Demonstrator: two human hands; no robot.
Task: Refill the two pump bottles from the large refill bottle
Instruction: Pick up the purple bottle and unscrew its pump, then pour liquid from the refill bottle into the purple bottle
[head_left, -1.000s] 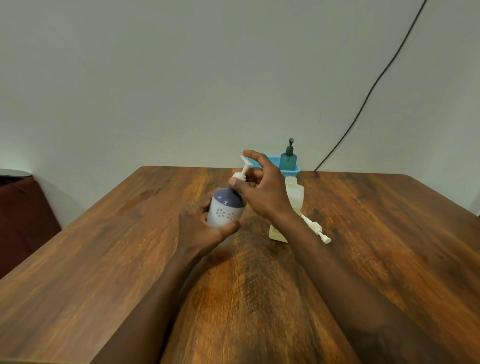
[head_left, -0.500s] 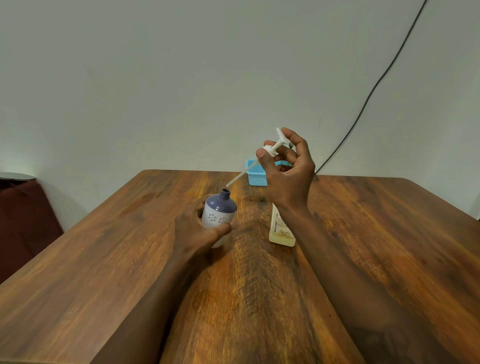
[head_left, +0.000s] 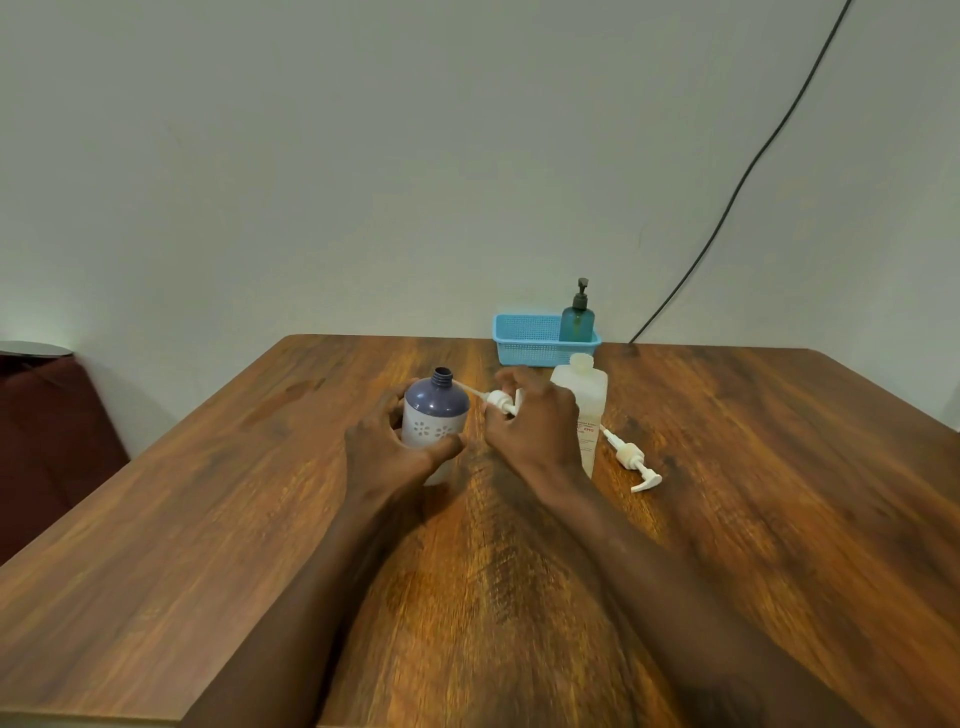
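My left hand (head_left: 387, 452) grips a purple-and-white pump bottle (head_left: 435, 415) that stands upright on the table with its neck open. My right hand (head_left: 530, 426) holds that bottle's white pump head (head_left: 500, 401) low beside it, its tube pointing left toward the bottle. Behind my right hand stands the large translucent refill bottle (head_left: 587, 400), uncapped. Its own white pump (head_left: 631, 460) lies on the table to its right. A teal pump bottle (head_left: 576, 322) stands in a blue basket (head_left: 524, 343) at the back.
The wooden table (head_left: 779, 493) ends at the wall just behind the basket. A black cable (head_left: 727, 202) runs up the wall at right. A dark red seat (head_left: 47, 441) sits beyond the table's left edge.
My right hand pulled the pump and its tube out of the purple bottle, lifted it high, then brought it down beside the bottle. My left hand stayed on the bottle.
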